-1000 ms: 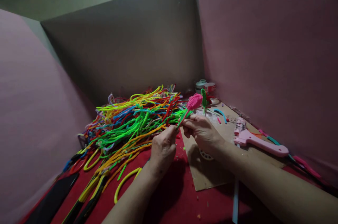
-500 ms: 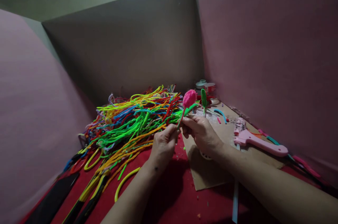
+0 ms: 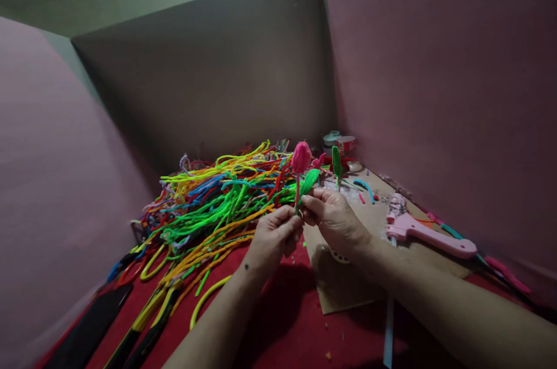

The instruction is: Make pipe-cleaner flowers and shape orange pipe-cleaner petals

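Observation:
A pink pipe-cleaner tulip stands upright on its thin stem, pinched low down by my left hand. Close beside it, my right hand has its thumb and fingers closed on a bright green pipe-cleaner leaf, which slants up against the stem. The fingertips of both hands nearly meet at the stem's lower part, and the exact join of leaf and stem is hidden behind them. Behind the right hand, a second, darker green leaf shape stands upright.
A heap of coloured pipe cleaners spreads at the left over a red cloth. Yellow-and-black pliers lie in front of it. On the right, a pink glue gun with a glue stick rests on cardboard. Jars stand at the back.
The tulip has turned more upright and shifted left in my left hand. My right hand's green leaf now shows clearly next to the stem. A small pink flower behind has come into sight.

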`<control>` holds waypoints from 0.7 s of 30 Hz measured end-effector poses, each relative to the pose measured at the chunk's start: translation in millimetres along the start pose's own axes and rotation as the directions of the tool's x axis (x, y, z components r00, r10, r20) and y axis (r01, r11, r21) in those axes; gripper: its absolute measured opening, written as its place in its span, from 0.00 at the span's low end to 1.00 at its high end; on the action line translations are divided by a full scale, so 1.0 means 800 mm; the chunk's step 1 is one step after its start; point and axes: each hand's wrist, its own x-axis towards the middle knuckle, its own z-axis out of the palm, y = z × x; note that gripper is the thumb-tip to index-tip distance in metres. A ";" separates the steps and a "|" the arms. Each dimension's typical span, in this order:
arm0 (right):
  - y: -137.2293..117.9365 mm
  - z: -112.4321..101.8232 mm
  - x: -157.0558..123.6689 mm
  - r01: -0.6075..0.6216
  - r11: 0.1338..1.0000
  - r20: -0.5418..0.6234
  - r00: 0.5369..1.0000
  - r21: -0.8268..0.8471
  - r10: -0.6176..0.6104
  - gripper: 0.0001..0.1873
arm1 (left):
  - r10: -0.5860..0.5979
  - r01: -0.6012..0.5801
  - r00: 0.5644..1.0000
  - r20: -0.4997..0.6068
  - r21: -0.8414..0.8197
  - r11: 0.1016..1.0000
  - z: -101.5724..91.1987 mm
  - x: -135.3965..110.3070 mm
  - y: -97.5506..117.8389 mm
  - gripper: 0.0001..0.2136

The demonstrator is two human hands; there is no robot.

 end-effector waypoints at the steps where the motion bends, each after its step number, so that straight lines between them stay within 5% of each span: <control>1: -0.001 0.001 -0.001 0.001 1.000 -0.002 1.000 0.008 -0.001 0.11 | -0.021 0.024 0.999 0.033 -0.083 0.996 0.001 0.000 0.000 0.09; 8: -0.011 0.006 -0.005 0.016 1.000 -0.025 1.000 -0.026 -0.017 0.13 | -0.049 0.091 0.988 0.143 -0.301 0.949 0.001 0.001 -0.002 0.08; 21: -0.005 -0.001 0.000 0.019 0.999 -0.068 0.997 -0.051 -0.023 0.10 | 0.075 -0.052 0.988 -0.135 0.167 0.985 0.007 0.003 0.000 0.10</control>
